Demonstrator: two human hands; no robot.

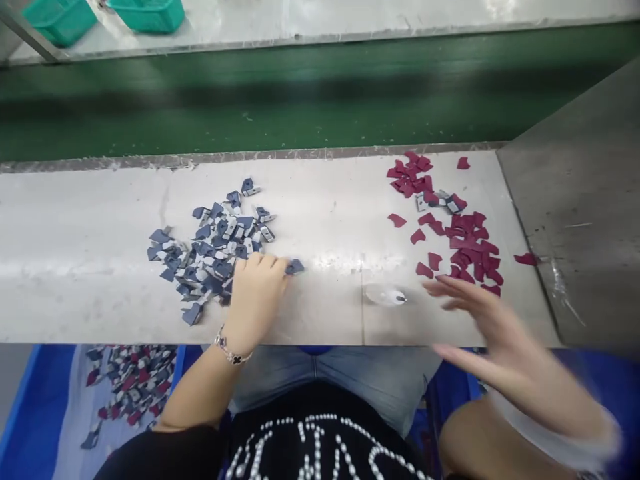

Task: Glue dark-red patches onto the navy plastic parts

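Observation:
My left hand (257, 293) is closed, palm down, at the right edge of a pile of small blue-and-grey plastic pieces (220, 230). One blue plastic piece (295, 267) pokes out past its fingertips, apart from the pile; the curled fingers hide much of the grip. Blurred by motion, my right hand (495, 340) has thumb and fingers spread and holds nothing I can see. Its fingertips hover by the near side of a heap of flat dark-red pieces (467, 243). A shallow clear-white dish (385, 295) with a small dark bit in it lies between the hands.
More dark-red pieces (410, 175) lie farther back, beside a couple of grey-blue ones (454, 203). A metal panel (580, 200) bounds the right. Below left, a blue bin (35, 400) holds assembled-looking red, blue and grey pieces. Green baskets (150, 15) stand on the far ledge.

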